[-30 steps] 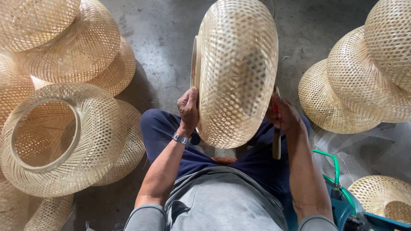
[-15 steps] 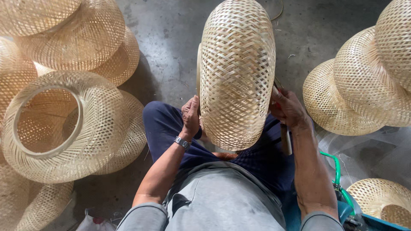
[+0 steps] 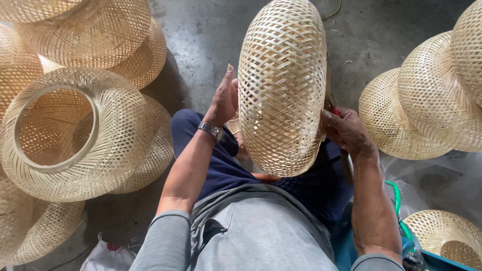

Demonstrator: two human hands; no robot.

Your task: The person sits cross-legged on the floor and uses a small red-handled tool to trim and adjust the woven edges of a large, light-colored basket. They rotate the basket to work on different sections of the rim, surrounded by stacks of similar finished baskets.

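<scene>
Over the person's lap, clear of the concrete floor [image 3: 211, 35], the left hand [image 3: 224, 98] lies open-palmed and the right hand [image 3: 345, 131] curls closed against opposite sides of an upright woven basket [image 3: 282, 85], probably light, springy, crushable, best held by its flanks.

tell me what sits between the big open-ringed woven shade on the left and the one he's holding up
In the head view, the person's left hand and forearm, plus a strip of bare concrete floor, lie between the ringed shade and the held shade.
</scene>
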